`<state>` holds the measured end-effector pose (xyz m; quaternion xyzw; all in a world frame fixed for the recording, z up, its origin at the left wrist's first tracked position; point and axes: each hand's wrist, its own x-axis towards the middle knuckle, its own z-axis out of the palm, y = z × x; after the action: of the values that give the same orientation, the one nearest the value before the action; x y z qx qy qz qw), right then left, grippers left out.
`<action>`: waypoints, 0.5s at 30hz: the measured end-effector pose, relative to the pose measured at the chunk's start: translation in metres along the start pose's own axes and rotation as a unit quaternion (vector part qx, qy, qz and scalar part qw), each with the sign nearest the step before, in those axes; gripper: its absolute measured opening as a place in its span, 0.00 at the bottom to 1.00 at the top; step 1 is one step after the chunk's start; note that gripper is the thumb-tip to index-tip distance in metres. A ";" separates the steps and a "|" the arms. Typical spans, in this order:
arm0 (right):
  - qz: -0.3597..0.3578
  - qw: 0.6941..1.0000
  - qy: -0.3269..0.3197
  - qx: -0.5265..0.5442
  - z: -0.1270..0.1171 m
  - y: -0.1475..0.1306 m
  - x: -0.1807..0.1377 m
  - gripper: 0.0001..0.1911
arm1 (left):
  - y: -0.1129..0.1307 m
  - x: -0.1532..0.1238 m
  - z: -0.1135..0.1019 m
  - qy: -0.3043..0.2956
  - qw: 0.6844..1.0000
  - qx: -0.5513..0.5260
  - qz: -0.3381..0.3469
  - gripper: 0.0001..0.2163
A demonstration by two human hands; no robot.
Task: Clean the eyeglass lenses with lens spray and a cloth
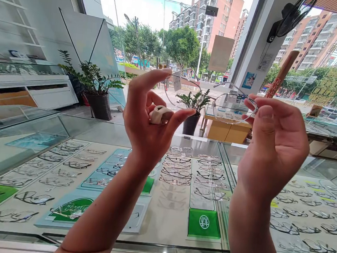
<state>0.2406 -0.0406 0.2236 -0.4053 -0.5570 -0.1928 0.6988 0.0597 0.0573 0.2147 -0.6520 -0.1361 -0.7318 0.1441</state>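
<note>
I hold a pair of thin-rimmed clear glasses (209, 96) up at eye level, above a glass display counter (162, 197). My left hand (150, 119) pinches the left rim between forefinger and thumb, and a small crumpled white cloth (160, 114) is tucked against its palm under the other fingers. My right hand (273, 143) grips the right rim at the hinge with thumb and fingers closed. A small white tag hangs on the left lens.
Under the counter glass lie several rows of spectacle frames on trays, with green brand cards (204, 223). Potted plants (96, 88) stand by the shop window. A wall fan (293, 15) hangs top right. White shelves run along the left wall.
</note>
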 end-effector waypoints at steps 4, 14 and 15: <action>-0.004 0.999 -0.036 -0.033 -0.002 0.001 0.001 0.28 | 0.001 -0.001 0.000 -0.014 1.000 0.004 -0.009 0.30; 0.015 0.999 -0.039 -0.017 -0.002 0.000 -0.001 0.25 | 0.005 -0.003 0.003 -0.024 0.998 0.014 -0.057 0.33; 0.019 0.999 -0.040 -0.015 -0.001 0.000 0.000 0.24 | 0.006 -0.003 0.002 -0.028 0.998 0.012 -0.062 0.32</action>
<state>0.2412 -0.0413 0.2233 -0.4334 -0.5739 -0.1717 0.6733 0.0646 0.0529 0.2120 -0.6610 -0.1891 -0.7190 0.1019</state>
